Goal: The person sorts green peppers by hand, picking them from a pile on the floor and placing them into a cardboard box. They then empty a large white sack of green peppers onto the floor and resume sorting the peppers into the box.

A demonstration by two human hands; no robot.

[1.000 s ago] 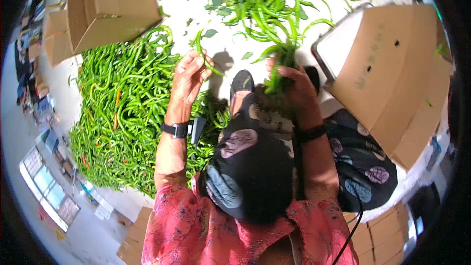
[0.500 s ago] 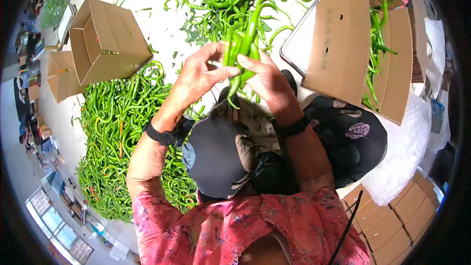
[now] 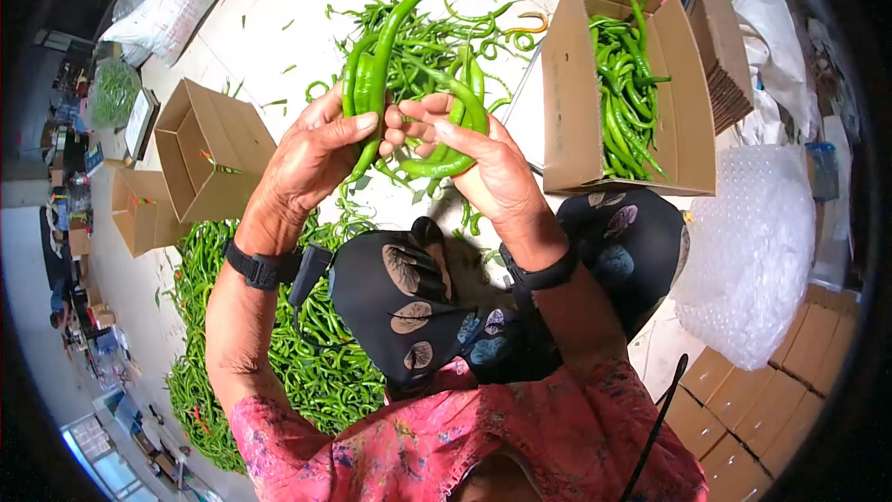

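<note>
Several long green chili peppers (image 3: 409, 84) sat bunched at upper centre of the frame; we closed our left hand (image 3: 311, 153) and right hand (image 3: 488, 167) grips around them, beside the pepper-filled cardboard box (image 3: 567, 93).

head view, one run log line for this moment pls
left hand: grips long green peppers | right hand: grips curved green peppers | hands: touching, raised | box with peppers: right | pepper pile: floor left
</note>
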